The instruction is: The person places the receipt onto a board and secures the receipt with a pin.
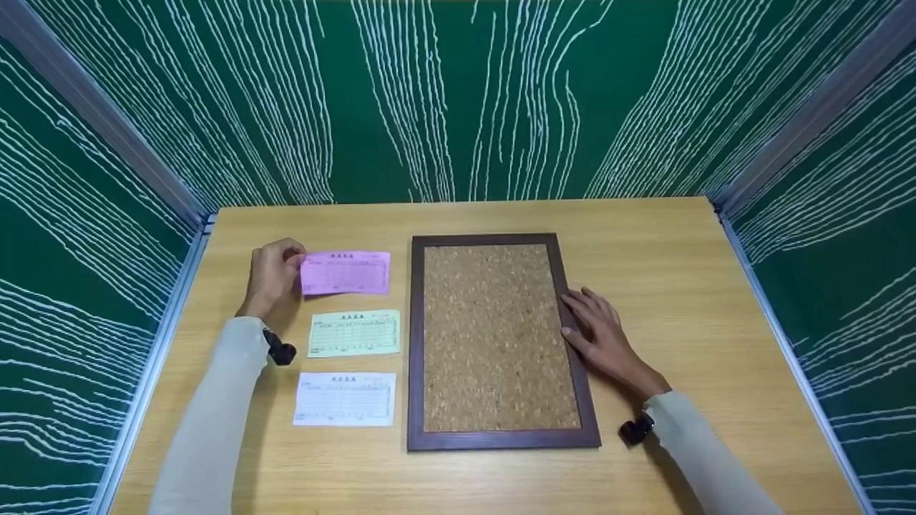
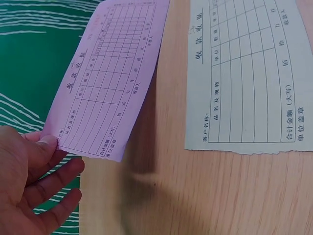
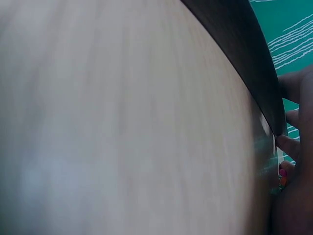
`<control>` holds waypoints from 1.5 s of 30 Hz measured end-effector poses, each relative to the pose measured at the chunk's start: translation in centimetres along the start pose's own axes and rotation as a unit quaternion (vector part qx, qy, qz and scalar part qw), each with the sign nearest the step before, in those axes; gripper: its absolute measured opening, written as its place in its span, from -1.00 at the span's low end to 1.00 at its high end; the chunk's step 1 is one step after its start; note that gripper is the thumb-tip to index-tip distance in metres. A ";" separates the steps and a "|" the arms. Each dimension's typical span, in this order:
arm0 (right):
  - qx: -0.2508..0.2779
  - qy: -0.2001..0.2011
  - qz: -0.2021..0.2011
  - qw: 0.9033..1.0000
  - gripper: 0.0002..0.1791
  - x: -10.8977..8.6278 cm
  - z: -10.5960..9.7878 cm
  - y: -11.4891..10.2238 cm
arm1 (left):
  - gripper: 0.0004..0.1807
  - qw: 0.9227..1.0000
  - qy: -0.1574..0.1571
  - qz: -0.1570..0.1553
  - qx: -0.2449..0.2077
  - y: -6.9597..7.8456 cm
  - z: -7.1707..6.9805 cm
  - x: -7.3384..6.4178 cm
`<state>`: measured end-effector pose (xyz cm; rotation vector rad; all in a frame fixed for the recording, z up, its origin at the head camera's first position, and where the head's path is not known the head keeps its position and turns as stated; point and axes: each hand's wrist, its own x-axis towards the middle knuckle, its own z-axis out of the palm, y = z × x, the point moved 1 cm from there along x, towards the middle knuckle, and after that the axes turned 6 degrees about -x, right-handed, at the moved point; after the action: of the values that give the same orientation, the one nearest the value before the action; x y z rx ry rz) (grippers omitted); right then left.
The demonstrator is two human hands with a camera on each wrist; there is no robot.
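Observation:
My left hand (image 1: pixel 270 275) pinches the top left corner of a pink receipt slip (image 1: pixel 345 273) between thumb and forefinger. In the left wrist view that pink slip (image 2: pixel 105 83) tilts up off the table, its torn short edge near my thumb. A light green receipt slip (image 1: pixel 354 333) and a white receipt slip (image 1: pixel 344 399) lie below it in a column. To their right lies a corkboard (image 1: pixel 501 336) with a dark brown frame. My right hand (image 1: pixel 601 332) rests its fairly straight fingertips along the frame's right side. The right wrist view shows the fingers (image 3: pixel 288 144) at the dark frame edge (image 3: pixel 244 54).
All of this is on a light wooden table (image 1: pixel 494 483). Green panels (image 1: pixel 472 143) with white wavy lines stand behind and on both sides, joined by grey metal posts (image 1: pixel 809 107). Small black wrist devices (image 1: pixel 279 349) sit at both cuffs.

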<state>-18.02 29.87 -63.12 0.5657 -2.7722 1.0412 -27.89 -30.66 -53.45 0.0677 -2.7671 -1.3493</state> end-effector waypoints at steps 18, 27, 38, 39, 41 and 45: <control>0.004 -0.002 0.017 1.000 -0.31 -0.1 -0.2 0.1 | -0.79 0.999 -0.016 -0.019 -0.035 1.2 -0.5 -0.8; 0.007 0.002 0.014 1.000 -0.31 -0.2 0.0 0.1 | -0.79 0.999 -0.026 -0.016 -0.037 1.5 -0.2 -1.1; 0.000 -0.006 0.025 1.000 -0.32 0.0 -0.1 -0.2 | -0.82 0.999 -0.016 0.011 -0.036 2.0 0.0 -1.5; -0.001 -0.006 0.023 1.000 -0.32 0.1 -0.1 -0.2 | -0.82 0.999 -0.016 0.011 -0.037 2.1 0.0 -1.5; -0.001 -0.003 0.017 1.000 -0.32 0.2 -0.1 -0.2 | -0.82 0.999 -0.018 0.009 -0.039 2.2 0.0 -1.6; 0.001 0.002 0.008 1.000 -0.32 0.2 -0.1 -0.2 | -0.82 0.999 -0.022 0.007 -0.040 2.4 0.1 -1.7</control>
<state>-18.12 29.74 -62.93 0.5429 -2.7765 1.0468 -26.28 -29.01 -51.64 0.0163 -2.7397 -1.4745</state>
